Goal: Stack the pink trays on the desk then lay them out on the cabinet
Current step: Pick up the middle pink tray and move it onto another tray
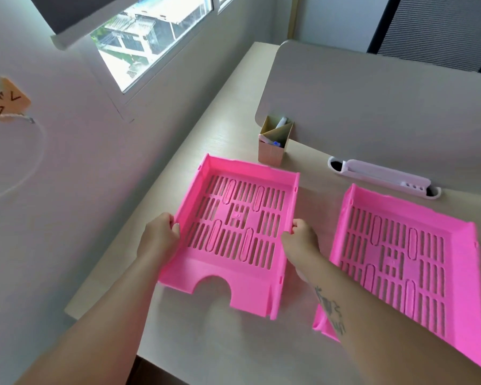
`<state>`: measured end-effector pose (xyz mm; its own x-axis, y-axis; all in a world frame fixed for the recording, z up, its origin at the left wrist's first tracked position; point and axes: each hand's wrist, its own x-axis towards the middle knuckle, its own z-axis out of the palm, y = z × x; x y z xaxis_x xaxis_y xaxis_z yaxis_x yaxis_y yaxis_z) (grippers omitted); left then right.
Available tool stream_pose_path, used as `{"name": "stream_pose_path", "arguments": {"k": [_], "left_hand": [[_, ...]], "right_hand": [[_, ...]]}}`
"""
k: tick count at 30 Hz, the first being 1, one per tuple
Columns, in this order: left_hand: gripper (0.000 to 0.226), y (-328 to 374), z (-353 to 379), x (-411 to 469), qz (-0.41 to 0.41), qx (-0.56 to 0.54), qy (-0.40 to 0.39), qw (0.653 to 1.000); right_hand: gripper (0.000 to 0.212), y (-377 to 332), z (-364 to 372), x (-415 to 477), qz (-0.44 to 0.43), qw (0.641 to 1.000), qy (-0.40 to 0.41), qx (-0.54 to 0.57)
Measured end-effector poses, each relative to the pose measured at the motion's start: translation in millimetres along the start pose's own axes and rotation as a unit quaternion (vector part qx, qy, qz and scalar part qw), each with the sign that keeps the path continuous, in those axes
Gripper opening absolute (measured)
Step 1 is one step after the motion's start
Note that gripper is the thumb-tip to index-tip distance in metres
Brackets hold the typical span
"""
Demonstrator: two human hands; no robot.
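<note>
Two pink slotted trays are on the light wooden desk (228,345). The left pink tray (203,270) is held by both hands at its side walls, its near end tilted up off the desk. My left hand (160,234) grips its left wall and my right hand (301,237) grips its right wall. The right pink tray (461,273) lies flat on the desk to the right, partly crossed by my right forearm. The cabinet is out of view.
A small pink pen holder (272,147) stands behind the left tray. A white cable slot cover (383,177) sits behind the right tray. A grey divider panel (372,107) rises at the desk's back. The wall and window are on the left.
</note>
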<state>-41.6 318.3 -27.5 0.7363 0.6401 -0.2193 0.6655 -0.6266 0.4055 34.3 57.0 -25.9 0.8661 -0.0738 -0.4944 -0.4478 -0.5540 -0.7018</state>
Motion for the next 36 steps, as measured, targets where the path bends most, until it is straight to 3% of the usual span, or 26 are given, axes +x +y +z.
{"name": "stream_pose_path", "arguments": {"k": [5, 12, 19, 22, 28, 36], "left_hand": [[0.017, 21.9, -21.2, -22.5, 0.055, -0.013, 0.029, 0.998], [0.012, 84.6, -8.4, -82.8, 0.117, -0.070, 0.008, 0.991], [0.021, 176.6, 50.4, -154.7, 0.166, -0.071, -0.041, 0.983], [0.024, 203.4, 74.0, -177.0, 0.181, -0.059, -0.055, 0.980], [0.023, 222.8, 101.0, -198.4, 0.157, -0.048, -0.078, 0.983], [0.018, 222.7, 107.2, -197.4, 0.145, -0.101, -0.115, 0.977]], "right_hand": [[0.017, -1.6, -28.0, -13.9, -0.023, 0.999, 0.032, 0.010], [0.039, 26.7, -119.8, -34.4, -0.046, 0.997, 0.064, 0.003], [0.010, 98.3, -235.8, -35.5, -0.026, 0.992, 0.119, 0.028], [0.007, 127.3, -269.2, -32.8, -0.007, 0.991, 0.126, 0.032], [0.034, 166.5, -288.2, -21.0, 0.009, 0.993, 0.109, 0.040], [0.041, 177.3, -282.5, -19.0, -0.005, 0.990, 0.125, 0.062]]}}
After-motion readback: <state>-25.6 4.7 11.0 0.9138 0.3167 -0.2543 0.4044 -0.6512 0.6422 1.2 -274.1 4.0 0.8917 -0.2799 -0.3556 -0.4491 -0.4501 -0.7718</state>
